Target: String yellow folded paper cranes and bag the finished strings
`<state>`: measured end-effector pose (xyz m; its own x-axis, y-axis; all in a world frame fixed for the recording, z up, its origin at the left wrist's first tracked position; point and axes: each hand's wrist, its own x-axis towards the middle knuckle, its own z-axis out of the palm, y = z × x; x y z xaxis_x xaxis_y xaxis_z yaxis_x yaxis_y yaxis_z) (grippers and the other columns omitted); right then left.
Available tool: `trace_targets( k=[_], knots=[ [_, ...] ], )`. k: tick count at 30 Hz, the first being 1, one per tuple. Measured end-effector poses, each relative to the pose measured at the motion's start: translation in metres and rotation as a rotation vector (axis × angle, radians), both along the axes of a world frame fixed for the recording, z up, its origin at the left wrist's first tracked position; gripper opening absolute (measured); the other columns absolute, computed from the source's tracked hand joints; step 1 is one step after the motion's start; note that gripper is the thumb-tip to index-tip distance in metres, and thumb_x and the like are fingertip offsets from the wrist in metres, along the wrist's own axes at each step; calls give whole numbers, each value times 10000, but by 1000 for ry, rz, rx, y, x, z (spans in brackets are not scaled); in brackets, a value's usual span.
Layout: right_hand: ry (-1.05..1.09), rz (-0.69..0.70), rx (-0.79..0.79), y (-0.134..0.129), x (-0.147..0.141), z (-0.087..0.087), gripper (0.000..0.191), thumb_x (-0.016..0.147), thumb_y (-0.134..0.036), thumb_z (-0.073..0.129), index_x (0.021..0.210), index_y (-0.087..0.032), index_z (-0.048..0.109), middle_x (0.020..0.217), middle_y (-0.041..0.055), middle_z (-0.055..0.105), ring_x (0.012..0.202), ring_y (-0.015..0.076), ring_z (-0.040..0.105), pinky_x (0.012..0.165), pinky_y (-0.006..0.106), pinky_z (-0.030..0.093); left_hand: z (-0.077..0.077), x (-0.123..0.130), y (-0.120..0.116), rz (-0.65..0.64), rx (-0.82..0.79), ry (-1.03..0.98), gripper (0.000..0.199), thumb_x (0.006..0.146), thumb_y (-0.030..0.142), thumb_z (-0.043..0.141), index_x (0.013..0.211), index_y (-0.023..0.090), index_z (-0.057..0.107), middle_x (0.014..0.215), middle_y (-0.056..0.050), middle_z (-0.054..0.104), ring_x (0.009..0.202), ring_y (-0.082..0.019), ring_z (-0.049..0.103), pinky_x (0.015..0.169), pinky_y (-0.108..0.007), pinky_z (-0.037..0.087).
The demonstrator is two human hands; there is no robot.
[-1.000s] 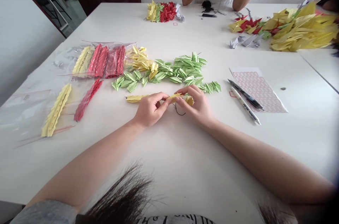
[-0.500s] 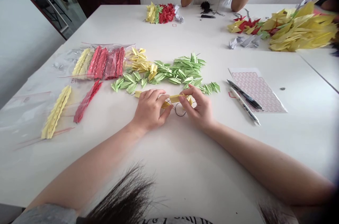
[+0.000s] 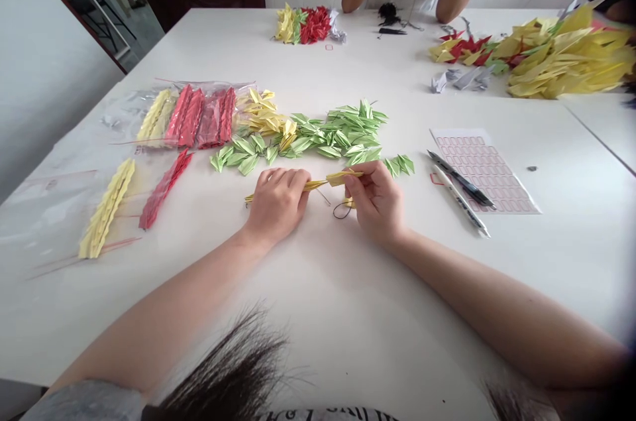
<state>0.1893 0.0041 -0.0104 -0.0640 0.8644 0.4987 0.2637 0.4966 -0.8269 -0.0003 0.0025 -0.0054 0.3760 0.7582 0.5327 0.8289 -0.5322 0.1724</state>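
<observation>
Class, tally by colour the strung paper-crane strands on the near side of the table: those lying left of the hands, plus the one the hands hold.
Yellow: 2 (lying strand, held strand)
Red: 1 (red strand)
Total: 3

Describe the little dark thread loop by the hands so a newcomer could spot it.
On the white table, find the green paper cranes. In front of them the left hand and right hand hold a yellow paper crane strand; just below it curls a thin dark thread loop, unlike the folded paper around it.
</observation>
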Motion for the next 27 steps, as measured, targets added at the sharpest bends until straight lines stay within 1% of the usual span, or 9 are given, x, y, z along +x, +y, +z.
trace_targets(
  k=[2,6,8,10,13,16,19,23,27],
  knots=[
    [34,18,-19,-1,-1,1,255,966,-487,538,936,-234,527,669,-26,564,533,113,498,499,253,419,-1,0,0,10,9,-22,94,870,124,528,910,210,526,843,-46,696,825,-240,625,824,-376,400],
    [120,120,-109,-5,-3,1,226,986,-461,518,973,-236,518,690,-21,601,564,114,542,510,247,446,-3,-2,1,8,17,-56,187,824,73,499,962,198,503,807,-34,674,736,-222,620,778,-355,417],
    [157,148,-146,-7,-3,2,228,987,-464,517,977,-236,512,704,-21,622,573,112,569,514,242,461,-2,-2,1,5,31,-54,244,832,85,490,1056,182,503,831,-41,675,735,-223,623,735,-345,419],
    [184,156,-169,-7,-4,3,246,977,-480,531,963,-235,505,694,-27,628,557,108,578,505,238,467,-1,-2,0,-9,45,-53,252,876,160,502,1128,170,496,887,-61,677,774,-230,632,701,-338,420],
    [212,136,-199,-6,-5,6,289,950,-517,558,944,-237,490,642,-47,604,501,101,560,475,233,458,2,-1,-1,-18,48,-50,231,938,340,506,1100,176,516,927,-82,659,802,-236,621,686,-335,425],
    [235,100,-206,-3,-5,7,304,934,-530,578,936,-239,491,597,-66,555,464,93,525,448,224,424,3,0,-1,-21,65,-44,258,944,419,500,1033,180,540,893,-83,632,779,-237,594,682,-340,420],
    [244,76,-198,-1,-5,7,297,934,-529,579,939,-243,497,599,-65,526,471,93,496,445,225,397,3,0,-1,-29,67,-47,251,948,414,491,1008,177,551,888,-88,623,781,-243,582,683,-348,414],
    [211,25,-150,1,-3,4,309,920,-541,595,915,-241,520,633,-52,444,506,93,412,450,230,352,3,0,0,-28,21,-41,204,972,363,447,987,187,550,901,-89,631,815,-248,583,698,-359,412],
    [186,18,-156,1,-2,6,329,918,-554,591,903,-231,533,683,-26,494,544,99,422,469,234,352,3,-1,0,-36,12,-37,179,970,332,432,986,188,538,883,-82,639,816,-251,579,706,-366,410]
  ],
)
